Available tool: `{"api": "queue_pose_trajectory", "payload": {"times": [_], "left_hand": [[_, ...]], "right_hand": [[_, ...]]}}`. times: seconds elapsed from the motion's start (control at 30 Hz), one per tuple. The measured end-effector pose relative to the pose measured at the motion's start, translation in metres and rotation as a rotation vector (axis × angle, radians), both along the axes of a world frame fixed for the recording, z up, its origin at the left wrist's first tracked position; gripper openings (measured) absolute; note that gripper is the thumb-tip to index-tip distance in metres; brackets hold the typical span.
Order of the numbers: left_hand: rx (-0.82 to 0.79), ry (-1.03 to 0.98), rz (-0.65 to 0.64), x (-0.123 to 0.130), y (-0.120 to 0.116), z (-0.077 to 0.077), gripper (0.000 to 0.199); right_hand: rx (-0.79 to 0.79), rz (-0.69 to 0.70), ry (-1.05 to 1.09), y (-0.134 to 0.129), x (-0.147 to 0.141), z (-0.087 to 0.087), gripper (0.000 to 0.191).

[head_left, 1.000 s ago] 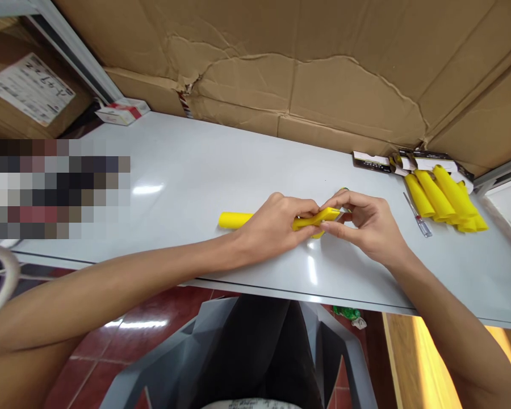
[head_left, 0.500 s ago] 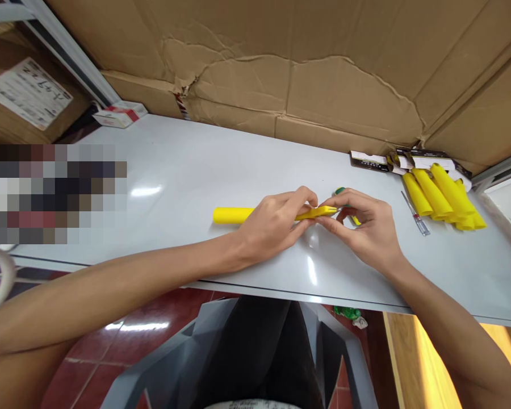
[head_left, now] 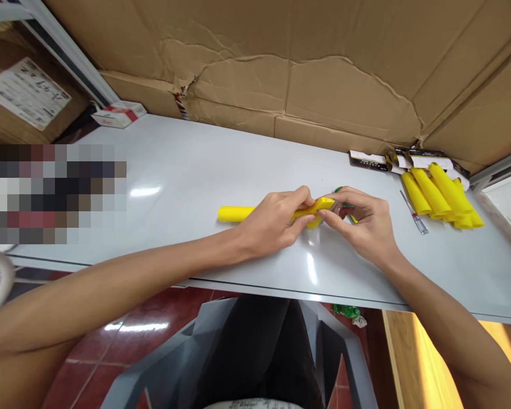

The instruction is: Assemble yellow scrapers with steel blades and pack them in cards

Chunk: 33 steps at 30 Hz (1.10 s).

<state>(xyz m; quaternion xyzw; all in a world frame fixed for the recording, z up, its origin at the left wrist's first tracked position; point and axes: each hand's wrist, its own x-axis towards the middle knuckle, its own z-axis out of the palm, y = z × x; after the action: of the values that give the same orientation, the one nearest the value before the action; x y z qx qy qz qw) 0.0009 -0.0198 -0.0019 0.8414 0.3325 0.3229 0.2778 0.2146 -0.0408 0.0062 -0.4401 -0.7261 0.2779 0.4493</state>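
My left hand (head_left: 276,224) is closed around a yellow piece (head_left: 313,212), thumb and forefinger pinching it close to its flat, wider right end. A smooth yellow tube end (head_left: 235,214) sticks out to the left from under that hand; whether it is one with the piece is hidden. My right hand (head_left: 361,221) pinches at the piece's right tip with thumb and forefinger. Behind its fingers, parts of a green and yellow object (head_left: 346,204) show, mostly covered, so I cannot tell whether it lies on the table or is held.
Several yellow tubes (head_left: 434,190) lie at the right of the white table (head_left: 187,165). Near them are a small clear-handled screwdriver (head_left: 418,221) and black-and-white boxes (head_left: 368,161). A red-and-white box (head_left: 119,113) sits at the back left, before a cardboard wall (head_left: 238,85).
The yellow piece has turned in my fingers and now shows a broader face at its right end. The tube end has shifted slightly right. Both hands stay at nearly the same place.
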Motion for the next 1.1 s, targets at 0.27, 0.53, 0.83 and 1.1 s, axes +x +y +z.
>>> {"api": "queue_pose_trajectory", "payload": {"times": [0.27, 0.53, 0.83, 1.1], "left_hand": [[0.019, -0.062, -0.04, 0.001, 0.002, -0.004, 0.01], [-0.018, -0.125, -0.033, -0.002, 0.01, -0.003, 0.021], [-0.171, -0.199, 0.004, 0.0, 0.013, 0.003, 0.024], [-0.286, -0.241, 0.1, -0.002, 0.015, 0.009, 0.029]], "right_hand": [[-0.119, 0.005, 0.142, -0.002, 0.002, -0.005, 0.015], [-0.105, 0.006, 0.158, -0.003, -0.001, -0.005, 0.023], [-0.167, 0.103, 0.091, -0.005, 0.001, 0.002, 0.02], [-0.277, 0.132, -0.081, 0.006, 0.009, 0.001, 0.009]]}}
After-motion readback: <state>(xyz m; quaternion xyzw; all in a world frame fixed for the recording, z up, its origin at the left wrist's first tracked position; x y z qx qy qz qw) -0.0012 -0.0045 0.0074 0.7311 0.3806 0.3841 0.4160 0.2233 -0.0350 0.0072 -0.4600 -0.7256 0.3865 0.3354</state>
